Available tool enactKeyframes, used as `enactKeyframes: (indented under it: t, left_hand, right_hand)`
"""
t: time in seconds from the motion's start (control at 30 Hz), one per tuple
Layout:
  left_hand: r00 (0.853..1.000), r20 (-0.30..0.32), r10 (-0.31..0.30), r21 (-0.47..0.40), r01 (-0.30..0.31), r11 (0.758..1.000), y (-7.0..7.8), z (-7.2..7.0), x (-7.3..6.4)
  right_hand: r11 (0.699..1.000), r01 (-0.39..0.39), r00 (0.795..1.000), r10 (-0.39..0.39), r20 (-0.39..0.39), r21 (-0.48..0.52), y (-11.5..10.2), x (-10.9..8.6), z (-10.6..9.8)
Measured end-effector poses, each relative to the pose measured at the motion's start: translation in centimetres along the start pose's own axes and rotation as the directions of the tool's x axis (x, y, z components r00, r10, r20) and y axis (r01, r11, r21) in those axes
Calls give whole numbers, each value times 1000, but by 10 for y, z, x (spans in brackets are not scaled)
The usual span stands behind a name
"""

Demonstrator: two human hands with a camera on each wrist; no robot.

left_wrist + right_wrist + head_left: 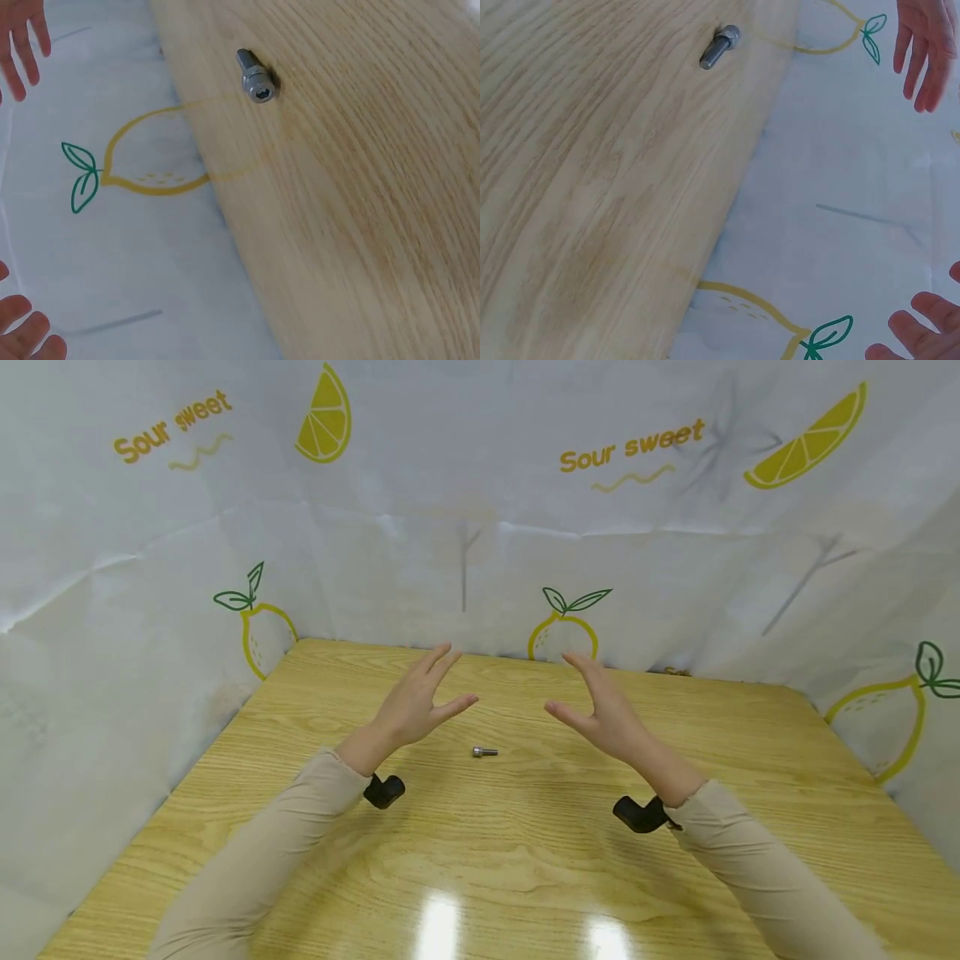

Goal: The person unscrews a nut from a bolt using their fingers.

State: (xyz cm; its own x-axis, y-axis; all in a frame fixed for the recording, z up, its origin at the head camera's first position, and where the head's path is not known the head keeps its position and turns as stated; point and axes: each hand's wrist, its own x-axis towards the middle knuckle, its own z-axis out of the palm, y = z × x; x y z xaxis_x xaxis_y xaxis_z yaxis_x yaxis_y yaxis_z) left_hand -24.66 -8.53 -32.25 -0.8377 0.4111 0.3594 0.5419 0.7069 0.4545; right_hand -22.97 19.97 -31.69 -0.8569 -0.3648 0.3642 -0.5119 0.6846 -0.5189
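We see the bolt [485, 752] lying on its side on the bench [517, 860], between the left hand [411, 706] and the right hand [609, 720] and nearer to us than their fingertips, with the left hand clearly the closer of the two. Its long axis runs crosswise, roughly level with our view, its head toward the left and its shank pointing right. Both hands reach forward with fingers extended and thumbs spread wide, and we find nothing held in either.
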Motion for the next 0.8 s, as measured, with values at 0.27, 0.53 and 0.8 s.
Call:
enactKeyframes:
  t: [0.27, 0.53, 0.8]
  left_hand:
    - [997, 66, -48, -235, 62, 970, -4, 10, -4]
    - [988, 137, -76, -415, 127, 901, -9, 25, -7]
    - [972, 200, -122, -461, 203, 864, -11, 33, -8]
  right_hand:
    - [989, -29, 1000, 28, 9, 143, 3, -3, 14]
    - [949, -92, 993, 67, 94, 302, 5, -6, 29]
    - [911, -157, 982, 102, 161, 381, 7, -4, 44]
